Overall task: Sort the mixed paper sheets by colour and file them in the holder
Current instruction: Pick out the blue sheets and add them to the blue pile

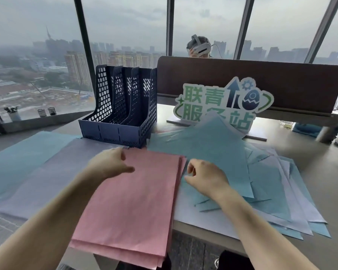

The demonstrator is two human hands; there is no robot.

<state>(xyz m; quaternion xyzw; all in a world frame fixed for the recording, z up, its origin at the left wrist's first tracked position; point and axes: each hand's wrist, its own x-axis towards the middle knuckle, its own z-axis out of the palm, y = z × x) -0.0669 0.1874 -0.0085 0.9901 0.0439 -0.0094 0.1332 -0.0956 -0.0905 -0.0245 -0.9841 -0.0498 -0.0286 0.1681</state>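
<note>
On desk before empty holder (123, 112): left hand (109, 162) loosely curled over pink stack (133, 191), nothing held; right hand (203, 176) pinching blue sheet (209, 145). Single sheet best lifted cleanly toward blue pile (23, 154).

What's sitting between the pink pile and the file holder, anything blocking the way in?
Nothing visible blocks it. The pink pile lies just in front of the file holder, whose slots look empty and open toward the person. The left hand rests on the pile's far corner; the right hand is beside it, on the blue sheets.
</note>
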